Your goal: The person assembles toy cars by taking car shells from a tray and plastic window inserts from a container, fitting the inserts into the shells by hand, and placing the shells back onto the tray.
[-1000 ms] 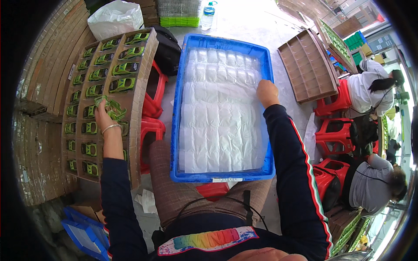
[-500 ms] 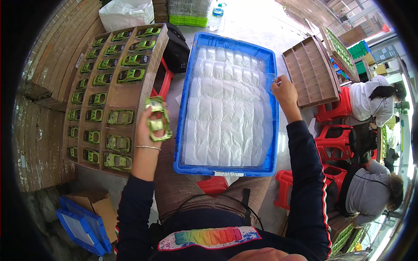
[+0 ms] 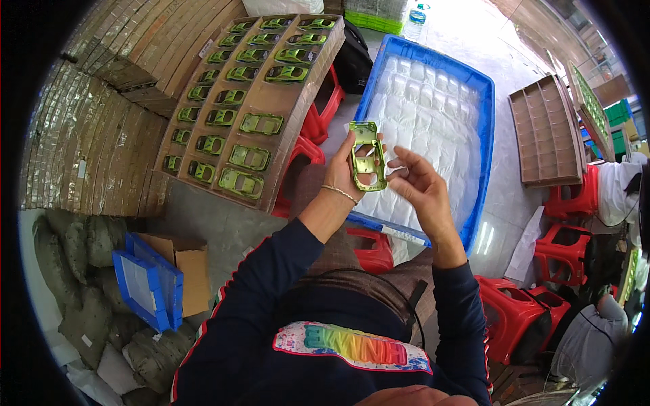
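Though wide — left grip [image 3: 343, 173] around shell [image 3: 365, 164].

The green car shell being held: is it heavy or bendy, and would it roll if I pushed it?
The green car shell is probably light, since it looks hollow and thin-walled. It's likely fairly stiff, as it doesn't sag in the left grip. It probably wouldn't roll, because no wheels show on it.
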`<state>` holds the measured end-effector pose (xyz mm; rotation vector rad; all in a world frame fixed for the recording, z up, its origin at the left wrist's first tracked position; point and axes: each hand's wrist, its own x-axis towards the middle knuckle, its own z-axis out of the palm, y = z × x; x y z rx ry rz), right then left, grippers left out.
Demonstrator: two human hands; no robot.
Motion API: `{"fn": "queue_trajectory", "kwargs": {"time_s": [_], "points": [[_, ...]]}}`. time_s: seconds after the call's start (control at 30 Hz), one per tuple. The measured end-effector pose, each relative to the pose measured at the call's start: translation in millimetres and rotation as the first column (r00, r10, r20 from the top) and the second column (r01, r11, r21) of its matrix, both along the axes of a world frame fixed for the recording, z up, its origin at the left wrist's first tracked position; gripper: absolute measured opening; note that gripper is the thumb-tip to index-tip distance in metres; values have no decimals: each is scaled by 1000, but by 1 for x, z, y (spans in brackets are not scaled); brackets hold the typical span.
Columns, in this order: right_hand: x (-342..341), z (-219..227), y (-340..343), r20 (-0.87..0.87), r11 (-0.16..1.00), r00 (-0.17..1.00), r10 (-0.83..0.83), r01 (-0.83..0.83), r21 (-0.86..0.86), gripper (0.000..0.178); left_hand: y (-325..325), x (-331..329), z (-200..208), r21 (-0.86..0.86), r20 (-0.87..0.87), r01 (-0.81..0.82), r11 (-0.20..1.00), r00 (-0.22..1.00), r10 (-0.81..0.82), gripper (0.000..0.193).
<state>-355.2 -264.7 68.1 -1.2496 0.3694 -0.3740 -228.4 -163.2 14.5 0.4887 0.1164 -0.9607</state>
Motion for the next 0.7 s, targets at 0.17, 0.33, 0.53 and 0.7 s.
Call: {"fn": "queue_trajectory", "kwargs": {"time_s": [0.17,0.33,0.53,0.7], "points": [[-15,17,18,-115,804,991,63,-119,-583,15,16,-11,-1,58,22,15,998,1000,-16,47],[-20,16,23,47,349,998,41,30,-937,18,20,-21,4,69,29,52,996,998,-54,50],[-19,15,27,-75,127,996,40,-80,-989,20,26,-20,1,113,37,111,987,993,-116,48],[-14,18,30,-195,-2,980,45,-195,-981,28,28,-18,-1,168,45,146,975,987,-156,50]]}}
